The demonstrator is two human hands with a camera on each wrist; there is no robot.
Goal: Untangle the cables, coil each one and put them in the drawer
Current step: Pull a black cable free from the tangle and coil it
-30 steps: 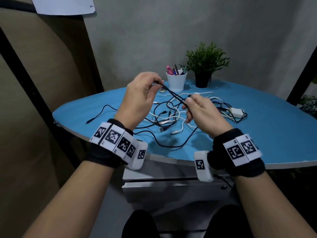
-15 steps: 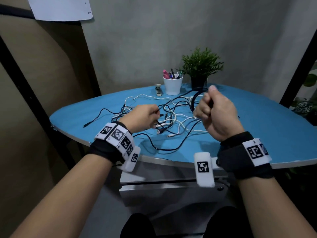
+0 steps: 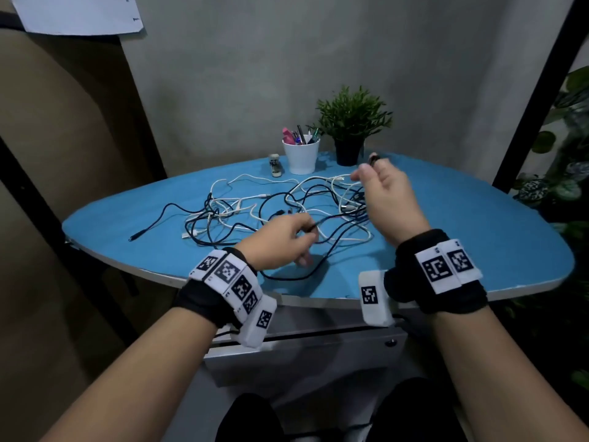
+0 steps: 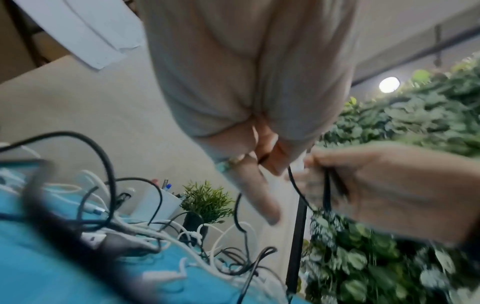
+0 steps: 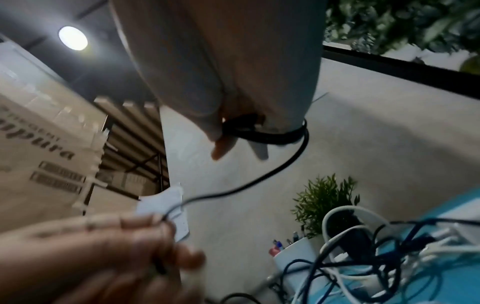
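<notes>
A tangle of black and white cables [image 3: 287, 205] lies on the blue table [image 3: 478, 237]. My left hand [image 3: 310, 237] hovers low over the table's front part and pinches a black cable [image 3: 331, 247] between thumb and fingers [image 4: 259, 162]. My right hand [image 3: 366, 169] is raised above the tangle's right side. Loops of the same black cable [image 5: 262, 133] are wound round its fingers and held there. A slack stretch of cable [image 5: 259, 181] runs between the two hands. The white drawer unit [image 3: 302, 352] stands under the table, right in front of me.
A white cup of pens [image 3: 301, 156], a small potted plant [image 3: 350, 129] and a stapler [image 3: 275, 165] stand at the table's far edge. A black cable end [image 3: 137, 236] trails off to the left. Leafy plants [image 3: 554, 186] fill the right side.
My right hand has turned from a raised fist to fingers pointing left, with cable loops on them. My left hand has moved to the right and nearer to me along the black cable.
</notes>
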